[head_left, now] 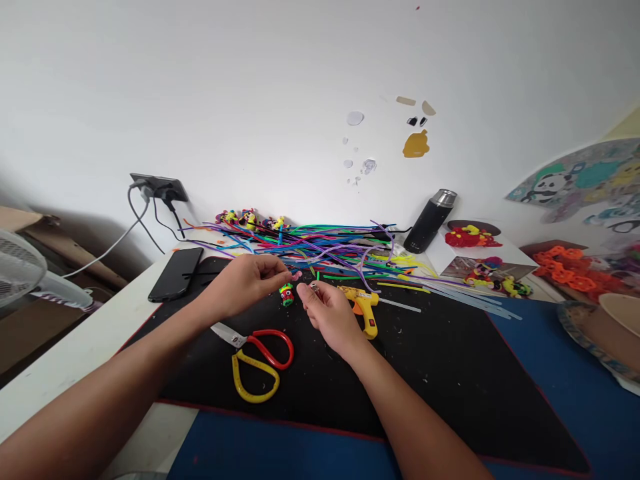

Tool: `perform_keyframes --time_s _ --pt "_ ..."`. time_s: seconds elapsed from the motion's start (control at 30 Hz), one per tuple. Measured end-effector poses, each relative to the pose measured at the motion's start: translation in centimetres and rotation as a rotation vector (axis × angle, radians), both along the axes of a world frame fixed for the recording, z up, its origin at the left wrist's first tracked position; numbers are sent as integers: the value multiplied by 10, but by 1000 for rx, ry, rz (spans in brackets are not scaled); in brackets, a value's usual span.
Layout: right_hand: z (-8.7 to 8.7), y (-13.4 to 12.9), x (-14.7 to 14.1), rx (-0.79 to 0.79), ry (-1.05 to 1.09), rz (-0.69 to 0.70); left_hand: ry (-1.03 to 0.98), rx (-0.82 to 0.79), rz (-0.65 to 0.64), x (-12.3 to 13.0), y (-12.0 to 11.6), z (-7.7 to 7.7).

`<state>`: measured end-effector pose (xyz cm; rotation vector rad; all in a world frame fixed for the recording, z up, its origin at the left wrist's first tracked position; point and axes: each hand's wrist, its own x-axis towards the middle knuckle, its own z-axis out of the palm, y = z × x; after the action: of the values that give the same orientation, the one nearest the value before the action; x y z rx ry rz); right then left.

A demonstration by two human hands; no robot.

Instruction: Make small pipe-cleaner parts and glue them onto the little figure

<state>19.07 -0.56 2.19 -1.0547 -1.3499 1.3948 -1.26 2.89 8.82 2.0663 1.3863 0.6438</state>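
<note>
Above the black mat (425, 373), my left hand (250, 283) pinches a small pink piece (297, 275) between thumb and fingertips; it may be a bit of pipe cleaner, too small to be sure. Close by on the right, my right hand (331, 317) is closed, thumb against forefinger, around something tiny that I cannot make out. Between the two hands sits a small figure (287, 295) in green, red and yellow with eyes. Scissors (253, 360) with one red and one yellow handle lie partly open below my left hand. Beside my right hand rests a yellow glue gun (367, 308).
Many coloured pipe cleaners (330, 248) are heaped along the wall, with small figures (250, 219) behind. A phone (176, 275) lies at left near a fan (30, 273). Clear glue sticks (475, 300), a black flask (431, 220) and a white box (445, 257) are at right.
</note>
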Motion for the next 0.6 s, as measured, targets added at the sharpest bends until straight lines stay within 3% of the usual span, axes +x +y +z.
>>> perform_keyframes --time_s 0.37,0.6 --pt "10 -8 -1 225 -375 -19 -67 -194 -98 -2 0 6" --pt "13 -8 -3 235 -485 -19 -62 -245 -121 0 -1 10"
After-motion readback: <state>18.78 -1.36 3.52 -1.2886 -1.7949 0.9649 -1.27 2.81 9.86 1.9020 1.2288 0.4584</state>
